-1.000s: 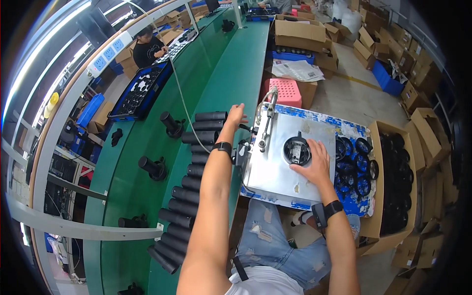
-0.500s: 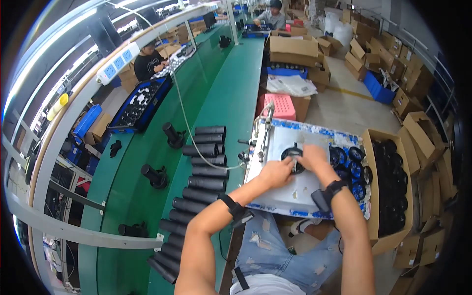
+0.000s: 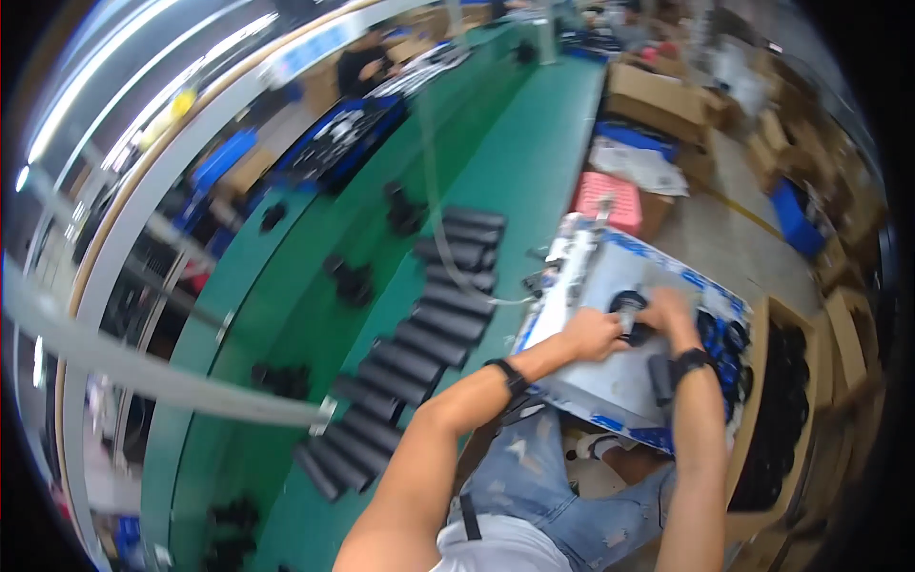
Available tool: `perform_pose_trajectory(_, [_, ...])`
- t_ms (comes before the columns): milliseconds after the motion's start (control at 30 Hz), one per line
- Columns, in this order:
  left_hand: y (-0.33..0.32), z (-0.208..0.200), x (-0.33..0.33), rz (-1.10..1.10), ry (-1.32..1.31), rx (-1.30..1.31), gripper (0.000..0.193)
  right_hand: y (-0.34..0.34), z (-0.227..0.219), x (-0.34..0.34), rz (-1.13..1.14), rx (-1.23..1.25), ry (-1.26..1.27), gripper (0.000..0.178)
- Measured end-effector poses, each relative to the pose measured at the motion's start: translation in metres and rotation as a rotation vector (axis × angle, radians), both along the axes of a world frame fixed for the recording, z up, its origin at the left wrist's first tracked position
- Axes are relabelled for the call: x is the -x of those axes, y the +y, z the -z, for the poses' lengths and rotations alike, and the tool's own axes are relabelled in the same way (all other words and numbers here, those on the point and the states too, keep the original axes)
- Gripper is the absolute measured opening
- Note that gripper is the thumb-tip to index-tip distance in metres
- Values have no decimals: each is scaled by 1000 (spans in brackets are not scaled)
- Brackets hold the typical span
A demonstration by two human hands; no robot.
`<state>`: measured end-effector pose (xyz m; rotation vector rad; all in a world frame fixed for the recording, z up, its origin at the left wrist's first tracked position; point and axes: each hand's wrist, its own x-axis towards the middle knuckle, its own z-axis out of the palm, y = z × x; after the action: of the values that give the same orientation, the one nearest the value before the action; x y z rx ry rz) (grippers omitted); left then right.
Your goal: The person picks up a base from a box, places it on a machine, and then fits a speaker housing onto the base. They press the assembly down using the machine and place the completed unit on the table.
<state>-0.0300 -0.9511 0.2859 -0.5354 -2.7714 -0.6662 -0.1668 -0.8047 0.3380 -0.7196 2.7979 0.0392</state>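
Note:
A round black part [image 3: 626, 303] with a paler middle rests on or just above the grey work board [image 3: 596, 377]. My left hand [image 3: 595, 334] grips its near left side with bent fingers. At its right side my right hand [image 3: 669, 315] is closed on the same part. Blur and my own fingers hide the details of the grip. Beside the hands, a metal fixture [image 3: 572, 259] runs along the board's left edge. Several black ring-shaped parts [image 3: 732, 334] lie at the board's right side.
A row of black tubes [image 3: 443, 319] lies on the green bench [image 3: 534, 124] to the left. Black fittings [image 3: 348, 279] stand beyond them. A carton [image 3: 820, 357] of black parts is at the right. Behind the board sits a pink basket [image 3: 610, 198]. A thin hose [image 3: 440, 214] hangs across the bench.
The whole view has swung, so the bench and board appear shifted and tilted, and the picture is more blurred. Both hands stay at the round black part.

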Motion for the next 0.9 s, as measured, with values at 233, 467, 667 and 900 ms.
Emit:
perform_pose_trajectory(233, [9,13,-2,-57,98,-40,42,2,-2,-1,-139,-30,162,57])
perform_pose_trajectory(467, [17,15,9,-79,153,-53,38,7,-6,17,-73,-11,-176,51])
perform_pose_trajectory(667, [8,17,5,-127,66,-25,38,-2,-3,-22,-173,26,300,51])
perform_pose_trajectory(900, [25,-15,-130,-221,445,-495,24,94,77,16,-197,769,166,46])
